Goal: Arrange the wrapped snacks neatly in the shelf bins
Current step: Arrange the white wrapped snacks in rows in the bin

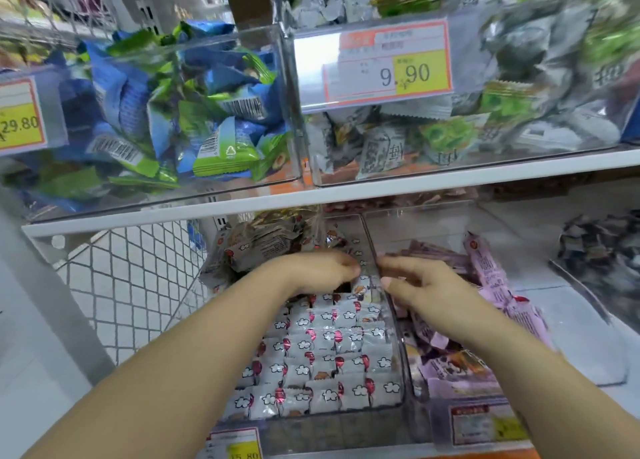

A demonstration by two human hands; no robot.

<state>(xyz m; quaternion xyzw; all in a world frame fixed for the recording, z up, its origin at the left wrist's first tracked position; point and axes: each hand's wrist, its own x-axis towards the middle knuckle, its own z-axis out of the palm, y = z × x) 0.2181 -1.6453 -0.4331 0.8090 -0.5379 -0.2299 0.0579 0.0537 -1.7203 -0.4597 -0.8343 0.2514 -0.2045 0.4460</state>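
Clear plastic forms the divider (369, 240). Left of it, white snacks (322, 361) stand in tight rows, probably faced for display. Further back, just left of the divider, the left hand (318, 268) bends its fingers down over them; I cannot tell if it grips one. Just right of the divider, the right hand (422, 285) lies loosely spread over purple snacks (485, 268). Behind, loose packs (256, 243) pile untidily, and the shelf edge (242, 209) above the divider leaves little headroom.

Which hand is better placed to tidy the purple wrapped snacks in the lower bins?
Right. The right hand hovers over the purple snacks, its fingertips at the clear divider. The left hand is across that divider, over the white flower-print snacks.
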